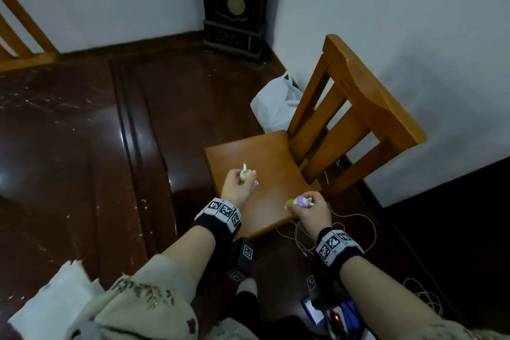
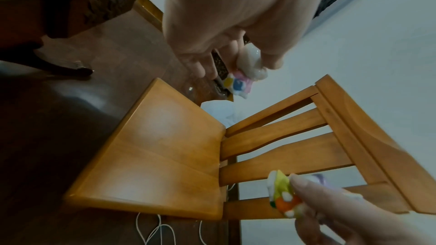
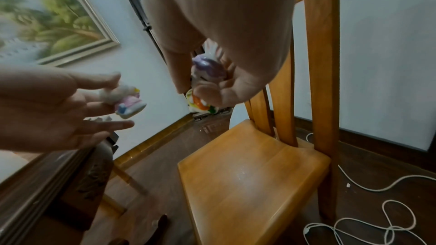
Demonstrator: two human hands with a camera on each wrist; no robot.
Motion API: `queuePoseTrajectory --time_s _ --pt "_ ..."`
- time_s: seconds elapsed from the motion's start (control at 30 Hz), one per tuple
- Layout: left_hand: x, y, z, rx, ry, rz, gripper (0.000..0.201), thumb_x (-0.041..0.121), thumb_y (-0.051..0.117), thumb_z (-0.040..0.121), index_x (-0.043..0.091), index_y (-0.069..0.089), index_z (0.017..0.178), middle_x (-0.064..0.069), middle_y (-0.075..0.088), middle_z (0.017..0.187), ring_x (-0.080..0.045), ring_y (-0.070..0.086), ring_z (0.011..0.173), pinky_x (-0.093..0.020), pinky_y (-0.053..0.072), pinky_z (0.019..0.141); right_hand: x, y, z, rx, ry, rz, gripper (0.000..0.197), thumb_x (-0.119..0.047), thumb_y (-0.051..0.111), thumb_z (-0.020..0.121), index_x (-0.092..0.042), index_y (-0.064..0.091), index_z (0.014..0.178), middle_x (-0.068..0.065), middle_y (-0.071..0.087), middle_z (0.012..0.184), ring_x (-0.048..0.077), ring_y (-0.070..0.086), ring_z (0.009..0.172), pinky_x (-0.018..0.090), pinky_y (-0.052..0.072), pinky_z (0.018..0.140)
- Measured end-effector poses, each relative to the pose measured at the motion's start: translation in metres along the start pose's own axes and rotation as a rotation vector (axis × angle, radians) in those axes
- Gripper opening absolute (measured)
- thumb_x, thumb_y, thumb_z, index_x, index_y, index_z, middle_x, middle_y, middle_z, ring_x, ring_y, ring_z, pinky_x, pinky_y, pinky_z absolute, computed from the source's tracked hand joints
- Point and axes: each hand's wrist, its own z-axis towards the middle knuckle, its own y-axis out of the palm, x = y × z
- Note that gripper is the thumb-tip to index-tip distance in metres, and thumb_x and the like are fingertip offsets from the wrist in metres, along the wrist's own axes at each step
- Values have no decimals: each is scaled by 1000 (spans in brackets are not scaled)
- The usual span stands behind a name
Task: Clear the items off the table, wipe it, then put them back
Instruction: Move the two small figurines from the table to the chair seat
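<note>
Landmark: wooden chair (image 1: pixel 265 171). Left hand (image 1: pixel 236 188) above the chair's seat, fingers pinching a white figurine (image 1: pixel 245 174) with pink and blue base. Right hand (image 1: pixel 313 212) over the seat's front-right corner, fingers curled round a purple-topped figurine (image 1: pixel 299 201) with green and orange base. Dark table (image 1: pixel 60 146) left of the chair; white cloth (image 1: pixel 55 301) on its near edge.

No readable writing; wristbands (image 1: pixel 220 211) carry only black-and-white square markers.

Head view alone: pendulum clock (image 1: pixel 236 3) and white plastic bag (image 1: pixel 276 105) behind the chair. Right wrist view alone: framed landscape painting (image 3: pixel 51 14) on the wall, white cable (image 3: pixel 368 226) on the floor beside the chair. Left wrist view alone: carved table leg (image 2: pixel 59 62).
</note>
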Motion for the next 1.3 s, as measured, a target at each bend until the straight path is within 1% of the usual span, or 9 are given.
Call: queuePoseTrajectory --time_s 0.23,0.4,0.5,0.6,0.73,0.83,0.97,1.13,1.3 --pt "-17 29 51 89 -182 182 36 46 45 97 13 52 111 -4 63 105 -19 60 97 -32 45 87 -2 -8 86 -142 72 -53 34 -10 75 78 -9 52 103 12 62 89 17 58 63 19 45 45" --pt "-34 58 92 90 -223 251 32 46 45 97 17 56 105 -1 65 101 -15 61 91 -31 48 86 16 -1 149 -316 92 -196 40 -9 78 73 -8 51 104 9 59 94 21 56 76 33 50 70" --pt "-55 74 121 104 -287 337 36 55 45 93 22 58 99 -1 65 100 -18 61 93 -40 50 91 32 6 186 -353 91 -271 38 -12 78 75 -8 51 102 1 54 85 17 51 75 29 43 68" --pt "-85 87 148 107 -323 569 45 58 43 92 19 58 107 -5 61 107 -27 56 103 -41 46 95 49 17 218 -386 69 -392 37 -22 78 75 -16 49 98 -3 53 83 20 54 80 32 46 73" --pt "-122 102 173 65 -342 465 29 46 49 95 20 51 106 1 65 99 -15 62 84 -36 54 83 79 40 251 -437 43 -550 39 -29 78 74 -21 48 97 2 58 94 24 58 88 43 51 82" --pt "-145 110 189 31 -302 596 34 49 48 95 25 47 119 3 62 104 -18 61 90 -39 54 82 102 52 271 -401 -2 -705 42 -44 76 70 -36 43 95 -5 59 97 21 60 87 42 54 80" --pt "-162 119 207 -3 -190 784 39 48 45 96 23 46 126 -1 61 112 -21 61 97 -40 54 79 117 64 284 -416 -9 -708 40 -23 73 82 -17 49 114 3 57 113 24 57 104 41 50 91" --pt "-173 128 218 -52 -156 855 33 46 46 96 22 47 119 -1 62 110 -22 62 95 -41 55 78 129 67 294 -393 2 -729 41 -20 71 84 -16 49 118 4 55 118 22 56 107 39 49 93" --pt "-177 133 229 -87 -173 814 31 42 48 96 25 46 122 -3 61 112 -20 61 93 -40 56 79 133 67 299 -391 0 -770 39 -21 67 87 -17 48 121 3 55 119 21 56 106 32 47 83"
